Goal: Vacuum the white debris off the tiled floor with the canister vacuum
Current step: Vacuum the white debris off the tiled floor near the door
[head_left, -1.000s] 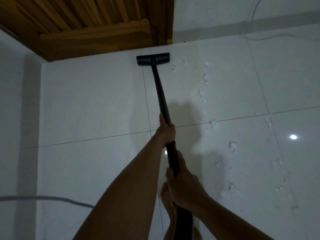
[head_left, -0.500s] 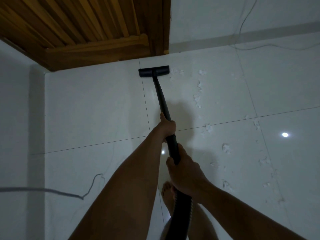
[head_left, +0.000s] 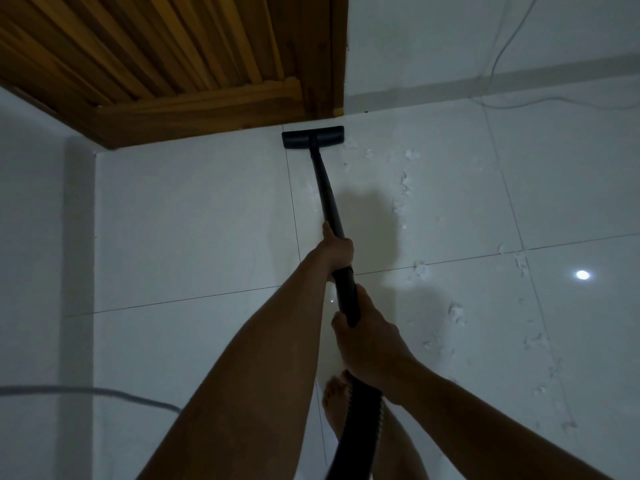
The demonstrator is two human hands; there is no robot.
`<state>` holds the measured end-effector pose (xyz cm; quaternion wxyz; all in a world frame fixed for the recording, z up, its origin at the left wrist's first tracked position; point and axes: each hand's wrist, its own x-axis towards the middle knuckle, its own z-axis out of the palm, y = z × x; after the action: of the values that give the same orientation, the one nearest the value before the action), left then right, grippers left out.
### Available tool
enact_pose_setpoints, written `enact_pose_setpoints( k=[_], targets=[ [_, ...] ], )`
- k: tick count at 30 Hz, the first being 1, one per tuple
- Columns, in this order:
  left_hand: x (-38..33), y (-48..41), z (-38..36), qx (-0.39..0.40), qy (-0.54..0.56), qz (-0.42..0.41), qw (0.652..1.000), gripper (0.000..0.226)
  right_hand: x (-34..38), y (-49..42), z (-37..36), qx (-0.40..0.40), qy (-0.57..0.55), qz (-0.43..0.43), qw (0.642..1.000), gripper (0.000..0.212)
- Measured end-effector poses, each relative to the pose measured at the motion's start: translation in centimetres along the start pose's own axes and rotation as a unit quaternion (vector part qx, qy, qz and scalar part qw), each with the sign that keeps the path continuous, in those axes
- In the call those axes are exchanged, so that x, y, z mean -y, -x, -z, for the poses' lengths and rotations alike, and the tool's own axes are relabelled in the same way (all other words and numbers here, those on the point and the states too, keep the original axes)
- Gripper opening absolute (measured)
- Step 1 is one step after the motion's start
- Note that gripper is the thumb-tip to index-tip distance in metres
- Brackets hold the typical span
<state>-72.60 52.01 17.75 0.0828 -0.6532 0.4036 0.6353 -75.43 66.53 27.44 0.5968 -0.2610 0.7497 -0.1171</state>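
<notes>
While the white tiled floor point(head_left: 207, 237) fills nearly the whole view, the slatted wooden door point(head_left: 173, 64) stands shut at its far edge, and everything gets placed off that door. Running back from the door toward the person is the black vacuum wand point(head_left: 325, 188), long and slanted, joining a ribbed black hose point(head_left: 360, 427) at the end farthest from the door. Both arms are out! The right hand point(head_left: 367, 344), farther from the door, has its fingers wrapped round the wand where the hose begins. The left hand point(head_left: 337, 249), nearer the door, is clamped round the wand mid-length. A bare foot point(head_left: 334, 400) shows below the right hand. The floor head point(head_left: 312, 138) sits flat on the tile, just in front of the door's bottom rail, near the frame-side corner. And the white debris point(head_left: 403, 199)? Fluffy scraps begin just beside the head and trail away from the door in a loose, scattered line. A grey cable point(head_left: 104, 393) lies well away from the door.
</notes>
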Motion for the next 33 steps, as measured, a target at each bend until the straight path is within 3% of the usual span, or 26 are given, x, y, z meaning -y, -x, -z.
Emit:
enact_pose_setpoints(
  k=[14,25,33],
  targets=[
    [-0.1,-1.6,-0.8,-0.02,-0.02,-0.012,1.0,0.073,-0.7,-1.6,0.9,0.028,-0.03,-0.001,0.999,0.062],
    [5.6,3.3,-2.6,-0.004,0.0,-0.004,1.0,0.073,-4.9,3.6,-2.0,0.038,-0.012,-0.001,0.999,0.058],
    [11.2,6.3,-4.6,-0.003,-0.03,-0.007,1.0,0.072,-9.5,6.8,-5.6,0.054,-0.084,-0.035,0.994,0.055]
  ],
)
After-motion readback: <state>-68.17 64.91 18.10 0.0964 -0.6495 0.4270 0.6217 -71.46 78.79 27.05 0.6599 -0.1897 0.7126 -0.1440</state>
